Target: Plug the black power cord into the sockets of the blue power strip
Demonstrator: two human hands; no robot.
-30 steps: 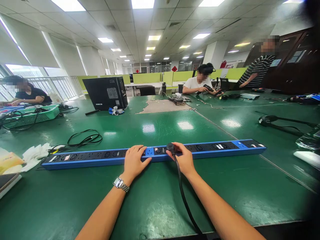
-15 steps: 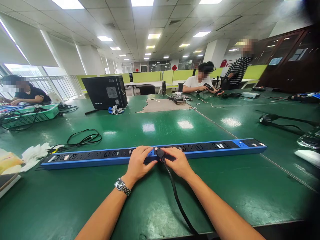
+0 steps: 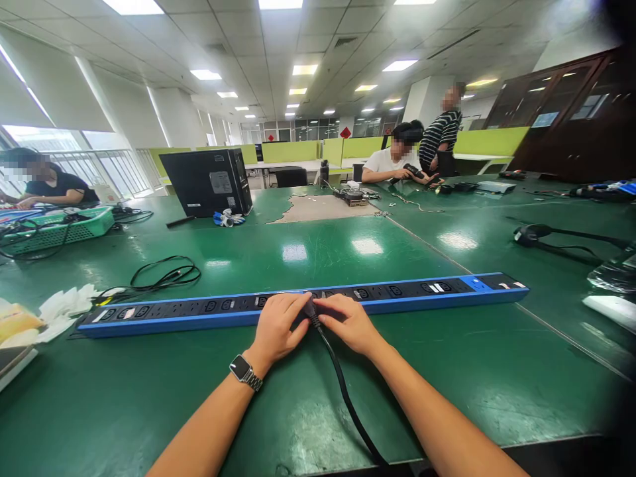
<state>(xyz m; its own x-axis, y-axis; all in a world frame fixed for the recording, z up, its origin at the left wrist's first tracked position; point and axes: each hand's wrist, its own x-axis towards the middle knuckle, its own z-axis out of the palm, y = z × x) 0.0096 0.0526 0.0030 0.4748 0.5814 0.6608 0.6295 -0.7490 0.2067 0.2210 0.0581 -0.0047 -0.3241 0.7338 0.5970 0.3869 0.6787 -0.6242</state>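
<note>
Long power strip [image 3: 382,298], blue sides, black top, lying across the bench [image 3: 199,391] in front of the wearer; row of sockets along its upper face, some bearing pale labels. Black plug [image 3: 311,309] at about the strip's middle, between the two hands. Right hand [image 3: 348,322]: index finger and thumb grasping the plug from its right side. Left hand [image 3: 278,328]: laid over the strip's near edge, fingers bent, tips close against the plug's left side; cannot tell whether they grip plug or strip. Whether the plug is seated in a socket: hidden by fingers. Thick black cord [image 3: 342,387] runs from the plug toward the wearer, down to the bench's near edge. Watch [image 3: 241,368] with metal band on the left wrist. Behind the strip's left end, a loosely coiled thin cable [image 3: 171,273]. Farther back, a black computer tower [image 3: 201,182], gloves [image 3: 229,218] beside its base.
</note>
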